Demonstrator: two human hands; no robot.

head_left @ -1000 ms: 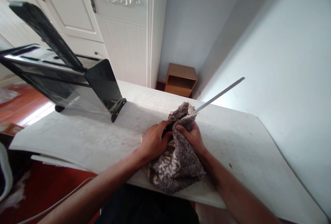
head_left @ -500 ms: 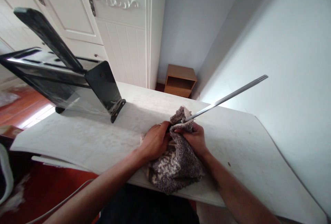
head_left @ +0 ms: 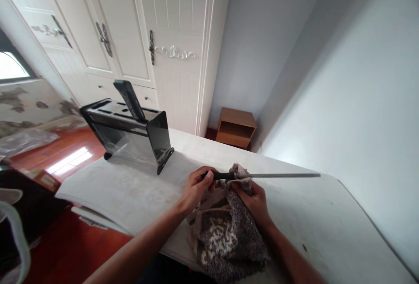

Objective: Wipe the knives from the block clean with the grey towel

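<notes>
My left hand (head_left: 196, 187) is closed round the black handle of a long sharpening steel (head_left: 281, 175), whose grey rod points right, level over the white table (head_left: 327, 227). My right hand (head_left: 252, 199) grips a fuzzy grey and white cloth (head_left: 225, 231), pinched round the base of the rod next to the handle. The cloth hangs over the table's near edge.
A black knife block (head_left: 131, 131) with one black handle sticking up stands on the table at the left. White wardrobe doors (head_left: 147, 35) rise behind it. A small wooden nightstand (head_left: 236, 126) sits in the far corner. Red wooden floor (head_left: 65, 153) lies at the left.
The steel has swung down from pointing up-right to lying level, and more of its black handle shows out of the cloth. The camera has tilted up and back.
</notes>
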